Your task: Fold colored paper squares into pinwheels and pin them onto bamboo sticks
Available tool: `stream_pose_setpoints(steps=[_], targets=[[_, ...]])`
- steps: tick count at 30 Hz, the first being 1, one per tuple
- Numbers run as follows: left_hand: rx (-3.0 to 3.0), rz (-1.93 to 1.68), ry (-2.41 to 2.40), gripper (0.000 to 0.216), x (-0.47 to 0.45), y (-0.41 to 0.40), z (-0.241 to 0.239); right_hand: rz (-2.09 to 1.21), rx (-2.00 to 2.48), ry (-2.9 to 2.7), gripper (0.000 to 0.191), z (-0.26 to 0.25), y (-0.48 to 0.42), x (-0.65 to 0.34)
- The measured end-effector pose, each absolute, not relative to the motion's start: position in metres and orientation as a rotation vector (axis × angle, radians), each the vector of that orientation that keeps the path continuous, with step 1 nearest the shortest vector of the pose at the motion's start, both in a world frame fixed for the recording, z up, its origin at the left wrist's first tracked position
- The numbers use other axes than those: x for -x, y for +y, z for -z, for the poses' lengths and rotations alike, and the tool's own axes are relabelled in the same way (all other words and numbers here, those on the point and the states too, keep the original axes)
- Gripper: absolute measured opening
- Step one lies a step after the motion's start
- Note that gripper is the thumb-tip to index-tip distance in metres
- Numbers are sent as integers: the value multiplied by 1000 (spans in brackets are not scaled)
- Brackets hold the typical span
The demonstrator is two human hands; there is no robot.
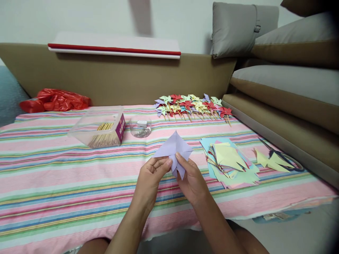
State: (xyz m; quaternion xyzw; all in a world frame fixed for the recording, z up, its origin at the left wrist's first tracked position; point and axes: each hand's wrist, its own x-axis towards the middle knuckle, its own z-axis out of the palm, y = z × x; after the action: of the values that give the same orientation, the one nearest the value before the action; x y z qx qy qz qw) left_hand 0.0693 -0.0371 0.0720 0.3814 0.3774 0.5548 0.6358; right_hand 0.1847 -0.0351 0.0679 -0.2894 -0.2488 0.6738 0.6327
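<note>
On striped cloth [53, 176]: clear box [96, 127] holds sticks [104, 135]; small dish [140, 127], pins.

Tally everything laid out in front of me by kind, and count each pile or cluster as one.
Lavender paper: 1
Clear box of sticks: 1
Clear tub of pins: 1
Scissors: 1
Red plastic bag: 1
Stack of cut paper: 1
Loose yellow cut piece: 1
Pinwheel cluster: 1
Total: 8

pinwheels [192, 106], papers [230, 160] on striped cloth [53, 183]

Bare cloth [53, 183] beside left hand [152, 176]; paper stack [230, 162] right; box [97, 130] beyond
</note>
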Motion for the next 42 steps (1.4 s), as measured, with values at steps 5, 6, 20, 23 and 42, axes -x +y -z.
stream_pose_setpoints(steps=[5, 6, 20, 23, 42], targets=[[-964, -1253, 877, 32, -72, -41, -74, -1450, 690, -594, 23, -65, -36, -182], [-972, -1254, 887, 32, -73, -41, -74, -1414, 714, -607, 24, -64, -36, -181], [-763, -1444, 980, 24, -83, -44, -70, -1336, 792, -620, 26, -56, -39, -168], [-766, -1452, 985, 24, -82, -44, -69, -1340, 817, -640, 26, -56, -39, -170], [-594, -1557, 966, 27, -66, -34, -71, -394, 1032, -1651, 8, -54, -41, -197]])
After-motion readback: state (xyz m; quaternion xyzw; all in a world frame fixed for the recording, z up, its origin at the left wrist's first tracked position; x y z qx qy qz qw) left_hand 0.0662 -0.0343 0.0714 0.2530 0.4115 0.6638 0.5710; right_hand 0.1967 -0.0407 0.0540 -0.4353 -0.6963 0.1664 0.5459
